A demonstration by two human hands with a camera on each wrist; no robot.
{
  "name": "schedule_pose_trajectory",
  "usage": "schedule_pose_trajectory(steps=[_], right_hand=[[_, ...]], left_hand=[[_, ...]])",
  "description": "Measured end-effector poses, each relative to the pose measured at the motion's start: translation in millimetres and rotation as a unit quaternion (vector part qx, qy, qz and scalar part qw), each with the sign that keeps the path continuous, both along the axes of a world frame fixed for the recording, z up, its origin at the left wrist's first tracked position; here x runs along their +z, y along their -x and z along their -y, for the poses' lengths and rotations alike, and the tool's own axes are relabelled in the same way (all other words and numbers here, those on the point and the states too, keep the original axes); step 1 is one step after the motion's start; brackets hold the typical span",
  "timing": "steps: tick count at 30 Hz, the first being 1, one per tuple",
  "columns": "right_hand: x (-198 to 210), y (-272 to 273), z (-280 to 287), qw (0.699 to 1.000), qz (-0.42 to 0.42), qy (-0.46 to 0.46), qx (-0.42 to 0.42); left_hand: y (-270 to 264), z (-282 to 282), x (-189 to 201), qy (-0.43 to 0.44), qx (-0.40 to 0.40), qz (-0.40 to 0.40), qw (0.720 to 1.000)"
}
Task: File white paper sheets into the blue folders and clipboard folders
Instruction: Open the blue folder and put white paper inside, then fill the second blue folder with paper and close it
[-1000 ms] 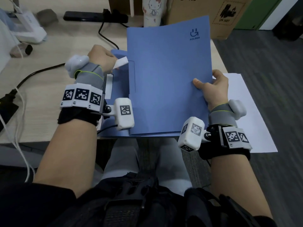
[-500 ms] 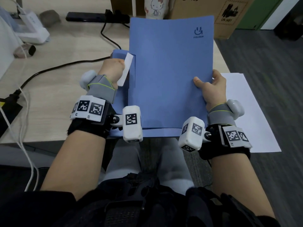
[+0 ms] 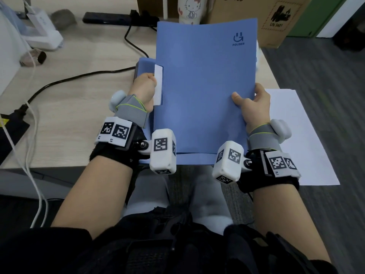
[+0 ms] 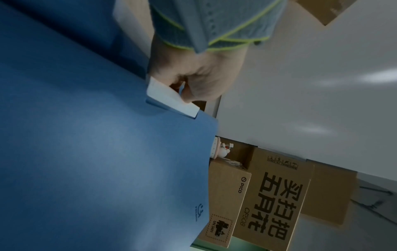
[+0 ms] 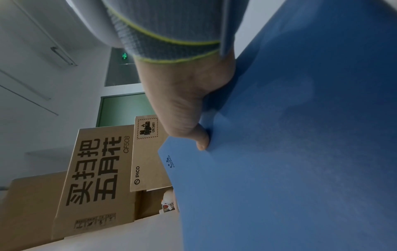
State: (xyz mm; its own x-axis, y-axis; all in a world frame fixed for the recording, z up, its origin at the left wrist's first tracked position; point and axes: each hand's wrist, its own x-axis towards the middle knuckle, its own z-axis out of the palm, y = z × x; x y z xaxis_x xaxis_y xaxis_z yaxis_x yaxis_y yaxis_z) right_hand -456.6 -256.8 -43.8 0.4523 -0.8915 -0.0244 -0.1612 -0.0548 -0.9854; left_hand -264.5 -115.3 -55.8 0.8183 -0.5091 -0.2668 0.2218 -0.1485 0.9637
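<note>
The large matte blue card folder (image 3: 205, 86), printed with a small logo near its top corner, stood tilted up off the pale wood-grain desk (image 3: 79, 91), its lower edge down near the desk's front edge, presumably so that the person could square it up and see its side edges at once. The right hand (image 3: 253, 104) clamped the folder's right edge, thumb laid flat on the front cover and the other fingers curled behind it; the right wrist view showed the same pinch, a grip that seemed meant to steady the folder while the other hand worked. The left hand (image 3: 144, 89) was closed in a loose fist at the left edge, thumb and fingers pinching a narrow white tab-like strip (image 3: 158, 84) that stuck out of a notch in the cover; whether this was a sheet edge or an index label could not be told. In the left wrist view the strip lay against the folder's edge, so the hand was probably seating it flush. Another blue folder part (image 3: 145, 65) showed behind the left hand, lying on the desk. One plain white paper sheet (image 3: 296, 135) lay flat at the desk's right corner, overhanging the edge, within easy reach of the right hand and apparently not yet filed. Brown cardboard boxes (image 3: 276, 14) stood behind.
</note>
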Motion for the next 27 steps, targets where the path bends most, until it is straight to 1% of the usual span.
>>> schedule_pose_trajectory(steps=[5,10,12,14,17,21,24,27], right_hand=[[0.8,-3.7,-0.6,1.0,0.025,-0.007,0.002],[2.8,-16.6,-3.1,0.999,0.033,-0.025,-0.007],[2.0,-26.1,-5.3,0.999,0.028,-0.032,-0.008],[0.2,-37.4,-8.7,0.999,0.024,-0.034,-0.009],[-5.2,-55.9,-15.3,0.999,0.018,-0.048,-0.016],[-12.5,-86.5,-31.4,0.998,0.003,-0.063,-0.004],[-15.7,-107.7,-43.3,0.998,-0.009,-0.069,0.012],[-16.2,-129.9,-57.4,0.996,-0.024,-0.079,0.034]], left_hand=[[2.1,-2.6,-1.7,0.035,0.004,-0.012,0.999],[-3.8,-19.3,4.6,0.064,-0.022,-0.033,0.997],[-9.2,-31.8,6.5,0.037,-0.029,-0.031,0.998],[-17.5,-46.1,4.7,-0.016,-0.036,-0.022,0.999],[-28.8,-66.5,3.3,-0.059,-0.032,-0.034,0.997],[-44.6,-88.8,-2.8,-0.1,0.019,-0.043,0.994],[-60.6,-102.2,-11.7,-0.127,0.059,-0.02,0.99],[-86.6,-112.6,-30.4,-0.147,0.102,0.028,0.983]])
